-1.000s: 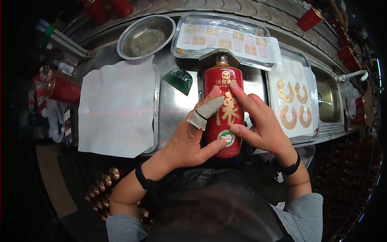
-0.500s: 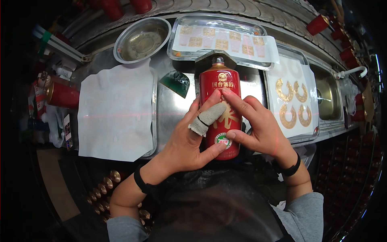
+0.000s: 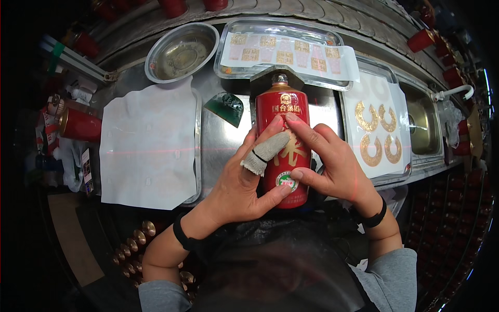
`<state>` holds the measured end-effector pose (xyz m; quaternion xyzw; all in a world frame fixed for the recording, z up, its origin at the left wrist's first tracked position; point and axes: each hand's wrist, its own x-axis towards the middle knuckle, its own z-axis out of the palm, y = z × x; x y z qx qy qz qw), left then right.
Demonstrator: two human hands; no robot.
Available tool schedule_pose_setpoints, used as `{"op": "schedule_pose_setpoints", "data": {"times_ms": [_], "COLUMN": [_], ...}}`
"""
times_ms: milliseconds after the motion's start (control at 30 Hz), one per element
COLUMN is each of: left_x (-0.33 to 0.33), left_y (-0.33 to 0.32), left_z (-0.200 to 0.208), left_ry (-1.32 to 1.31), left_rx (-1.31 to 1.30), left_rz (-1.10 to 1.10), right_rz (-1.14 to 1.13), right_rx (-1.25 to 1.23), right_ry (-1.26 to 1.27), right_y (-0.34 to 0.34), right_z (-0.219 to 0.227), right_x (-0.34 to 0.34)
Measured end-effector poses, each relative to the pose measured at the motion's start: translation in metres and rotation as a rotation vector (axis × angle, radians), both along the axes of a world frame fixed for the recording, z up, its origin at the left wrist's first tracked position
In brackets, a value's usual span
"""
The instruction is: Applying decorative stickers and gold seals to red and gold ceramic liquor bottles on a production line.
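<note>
A red bottle [image 3: 298, 196] with gold lettering and a small green-and-white round label lies face up in front of me, its neck pointing away. Behind its shoulders shows a dark angular holder [image 3: 291, 78]. My left hand [image 3: 236, 179] rests on the bottle's left side, fingers stretched out and the thumb beside the round label. A grey cloth finger sleeve [image 3: 267, 153] with a black band covers one of its fingers. From the right, my right hand [image 3: 332, 164] touches the bottle with forefinger and thumb, its fingers spread. The two forefinger tips nearly meet below the upper gold lettering.
A white sheet [image 3: 148, 151] covers a tray at left. Nearby are a dark green scraper-like piece [image 3: 226, 108], a metal bowl [image 3: 182, 52], a tray [image 3: 228, 67] of gold square stickers and a sheet with gold ring stickers [image 3: 368, 124]. A sink [image 3: 426, 125] stands far right.
Red bottles on the belt at the back have moved to the right. My hands and the bottle under them stay almost in place.
</note>
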<state>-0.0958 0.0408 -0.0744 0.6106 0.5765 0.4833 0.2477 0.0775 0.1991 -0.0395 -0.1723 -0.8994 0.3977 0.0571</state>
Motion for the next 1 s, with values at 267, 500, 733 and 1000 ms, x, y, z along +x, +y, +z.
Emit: {"op": "schedule_pose_setpoints", "data": {"times_ms": [267,500,733,1000], "left_x": [-0.001,-0.007,-0.01,-0.011], "left_y": [0.0,-0.003,-0.004,-0.005], "left_z": [-0.001,-0.005,-0.003,-0.007], "left_ry": [0.008,-0.158,-0.127,-0.05], "left_rx": [0.014,0.035,-0.002,0.003], "left_rz": [-0.01,-0.058,-0.112,-0.072], "right_rz": [-0.019,0.026,0.048,0.044], "right_rx": [0.047,-0.048,-0.108,-0.107], "right_ry": [0.097,0.127,0.099,0.093], "right_y": [0.0,0.002,0.003,0.002], "right_z": [-0.011,-0.007,0.0,-0.003], "right_x": [0.001,0.011,0.011,0.009]}}
